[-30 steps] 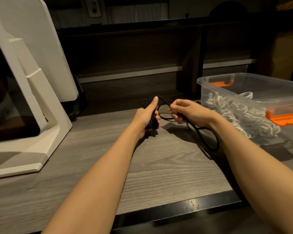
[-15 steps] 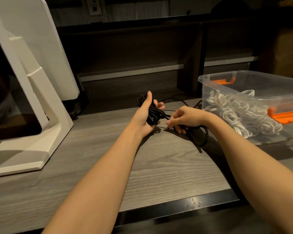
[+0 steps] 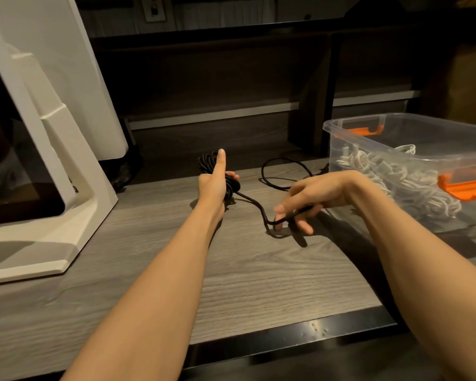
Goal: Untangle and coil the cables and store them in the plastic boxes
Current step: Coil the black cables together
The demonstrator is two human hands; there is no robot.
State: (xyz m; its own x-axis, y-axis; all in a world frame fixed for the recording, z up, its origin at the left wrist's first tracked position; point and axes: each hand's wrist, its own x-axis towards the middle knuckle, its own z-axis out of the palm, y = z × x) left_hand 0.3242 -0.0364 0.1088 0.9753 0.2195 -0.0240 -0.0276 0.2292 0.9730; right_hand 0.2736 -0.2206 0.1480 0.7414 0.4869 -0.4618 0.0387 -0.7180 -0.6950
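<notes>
**Black cable half-coiled, both hands on it**

The left hand (image 3: 213, 188) sits near the middle of the counter (image 3: 149, 270), thumb pointing straight up, its grip clenched round a bundle of black cable (image 3: 232, 187) already wound into loops; some of those loops stick out past the thumb at about 11 o'clock from the hand. From the bundle a single strand runs out toward 4 o'clock, dips to the counter and rises into the right hand (image 3: 311, 193), which hovers palm-down just above the wood. The right fingers (image 3: 280, 209) pinch the strand loosely, so that grip is grasping the cable too. Beyond the right hand, at 12 o'clock from it, a slack loop of the same cable lies flat on the counter.

At 3 o'clock from the hands stands a clear plastic box (image 3: 396, 125) with orange latches (image 3: 463, 187), lid off, holding a heap of coiled white cables (image 3: 412, 185). At 9 o'clock, a white monitor stand (image 3: 66, 174) rests on the counter.
</notes>
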